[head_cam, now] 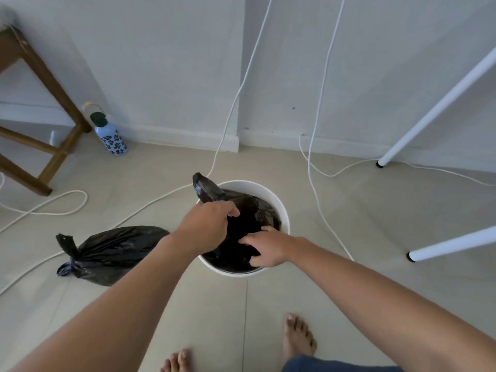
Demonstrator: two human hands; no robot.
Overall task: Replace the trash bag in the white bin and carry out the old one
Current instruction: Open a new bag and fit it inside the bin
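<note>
A person stands barefoot over a white bin (281, 208) on a tiled floor (349, 291), both hands at a fresh black bag (249, 218) lying inside it. The left hand (206, 226) has its grip curled round a corner of the bag, which sticks up past the bin's far-left rim. The right hand (264, 248) reaches into the bin with fingers bent down into the plastic near the near rim; whether its grip pinches the bag or only presses on it cannot be told. The old bag (112, 253), tied in a knot at its left end, lies on the floor just left of the bin. White cords (228, 122) trail down the wall and loop across the floor. A flowered bottle (111, 138) stands by a wooden stool (40, 84) at far left, and two white legs (440, 103) slant in at right.
</note>
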